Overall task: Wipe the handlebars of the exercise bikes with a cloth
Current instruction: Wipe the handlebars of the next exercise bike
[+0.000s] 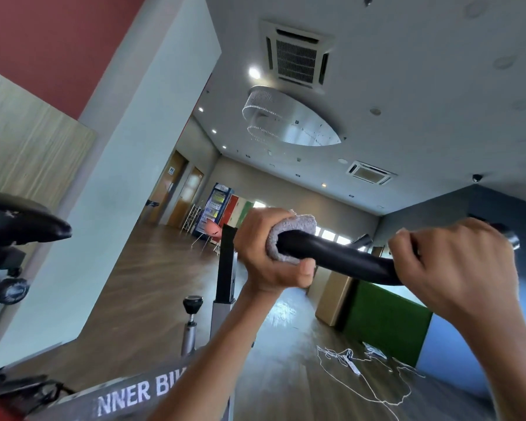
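A black padded handlebar (346,259) of an exercise bike runs across the middle of the head view. My left hand (264,253) grips its left end with a grey cloth (289,235) wrapped round the bar under my fingers and thumb. My right hand (456,262) grips the same bar bare, further right, with fingers curled over the top. The bar's right tip (512,238) sticks out beyond my right hand. The grey bike frame (128,393) with white lettering lies below my left forearm.
A black handlebar post (227,262) stands just left of my left hand, with a black adjustment knob (193,303) beside it. Another bike's black saddle (19,221) is at far left. White cables and a power strip (351,360) lie on the wooden floor.
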`<action>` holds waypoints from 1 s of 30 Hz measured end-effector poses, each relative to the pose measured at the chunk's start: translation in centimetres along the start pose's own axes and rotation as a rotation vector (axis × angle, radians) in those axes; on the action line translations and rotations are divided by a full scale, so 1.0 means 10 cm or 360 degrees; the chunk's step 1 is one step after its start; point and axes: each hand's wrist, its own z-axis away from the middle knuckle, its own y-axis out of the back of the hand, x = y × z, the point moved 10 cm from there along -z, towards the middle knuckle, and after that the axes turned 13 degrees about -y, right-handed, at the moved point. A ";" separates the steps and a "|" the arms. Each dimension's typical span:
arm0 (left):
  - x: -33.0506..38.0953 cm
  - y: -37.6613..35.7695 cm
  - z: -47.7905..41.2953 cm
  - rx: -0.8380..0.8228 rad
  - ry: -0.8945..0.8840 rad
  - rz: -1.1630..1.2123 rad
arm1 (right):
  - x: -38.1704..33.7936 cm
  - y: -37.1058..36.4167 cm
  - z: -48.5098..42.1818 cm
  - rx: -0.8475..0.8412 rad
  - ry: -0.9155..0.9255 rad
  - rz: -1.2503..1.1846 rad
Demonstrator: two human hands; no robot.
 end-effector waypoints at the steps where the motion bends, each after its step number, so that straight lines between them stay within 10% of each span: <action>1: 0.03 -0.01 0.00 -0.0001 -0.0073 -0.0030 | 0.01 0.02 -0.01 0.0038 -0.0022 0.0003; 10: -0.37 -0.03 0.11 -0.0044 0.0342 0.0164 | 0.05 0.01 0.00 0.0053 -0.0108 -0.0005; 30: -0.21 -0.01 0.03 0.0013 0.0192 0.0187 | 0.12 -0.02 -0.01 0.0017 -0.0239 -0.0059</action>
